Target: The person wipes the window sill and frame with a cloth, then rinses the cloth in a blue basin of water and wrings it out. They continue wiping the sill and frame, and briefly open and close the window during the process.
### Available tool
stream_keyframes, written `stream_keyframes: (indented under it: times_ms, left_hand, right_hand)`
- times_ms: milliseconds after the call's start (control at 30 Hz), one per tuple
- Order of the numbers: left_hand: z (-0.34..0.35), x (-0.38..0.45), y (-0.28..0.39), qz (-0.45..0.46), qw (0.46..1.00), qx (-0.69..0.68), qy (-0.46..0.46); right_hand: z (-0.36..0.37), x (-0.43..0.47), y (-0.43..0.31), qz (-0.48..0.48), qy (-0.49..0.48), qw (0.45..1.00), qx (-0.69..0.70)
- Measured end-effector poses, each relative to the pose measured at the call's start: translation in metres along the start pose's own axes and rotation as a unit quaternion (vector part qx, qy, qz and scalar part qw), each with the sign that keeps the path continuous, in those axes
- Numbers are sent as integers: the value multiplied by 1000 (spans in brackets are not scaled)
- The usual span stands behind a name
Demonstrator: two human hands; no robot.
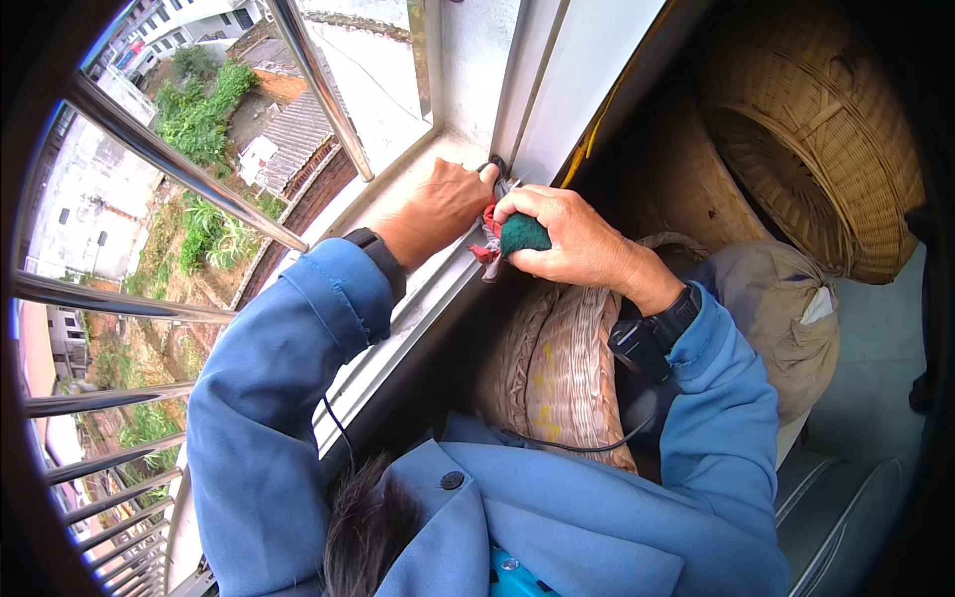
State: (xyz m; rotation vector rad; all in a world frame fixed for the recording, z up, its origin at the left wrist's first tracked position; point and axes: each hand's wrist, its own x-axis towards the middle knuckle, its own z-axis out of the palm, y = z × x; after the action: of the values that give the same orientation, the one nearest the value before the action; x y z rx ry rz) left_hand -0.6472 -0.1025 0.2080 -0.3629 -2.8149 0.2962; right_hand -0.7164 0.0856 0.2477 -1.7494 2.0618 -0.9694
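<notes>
My right hand [578,235] grips a green scouring pad [524,234] between thumb and fingers. A crumpled red and grey cloth [489,250] hangs beside the pad, against the same fingers. Close to it, my left hand [440,198] is bent into the inner corner of the window sill, with its fingers curled and their tips hidden. A small dark piece [497,162] shows just past the left hand, at the foot of the white window frame [548,97]. Both hands are over the metal sliding track [406,339] of the sill.
Shiny metal bars [186,186] stand outside the window, high above roofs and plants. To the right are a round woven basket [821,142], a wooden tub [694,179], a tied cloth sack [768,321] and another woven basket [567,373] below my right forearm. A thin black cable [574,448] crosses my jacket.
</notes>
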Motion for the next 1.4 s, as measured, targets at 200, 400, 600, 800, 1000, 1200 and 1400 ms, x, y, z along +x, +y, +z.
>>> stream_keyframes:
  times_ms: [200,400,600,800,1000,1200,1400]
  left_hand:
    - [6,19,-8,-36,993,-108,-11]
    - [12,19,-7,-100,983,-146,38]
    - [12,9,-4,-107,983,-143,50]
    - [10,15,-5,-70,987,-143,17]
    - [-4,4,-12,-61,987,-139,-51]
    - [3,8,-11,-17,988,-147,49]
    - [-1,6,-13,-7,990,-143,-6]
  right_hand:
    - [-1,-1,-3,2,21,1000,0]
    - [-5,-9,2,40,33,998,23]
    - [-2,-10,8,26,42,998,26]
    - [-1,-8,9,-3,53,998,36]
    - [3,-2,6,16,24,999,24]
    - [2,-1,3,46,9,998,36]
    - [2,-2,5,40,12,999,33]
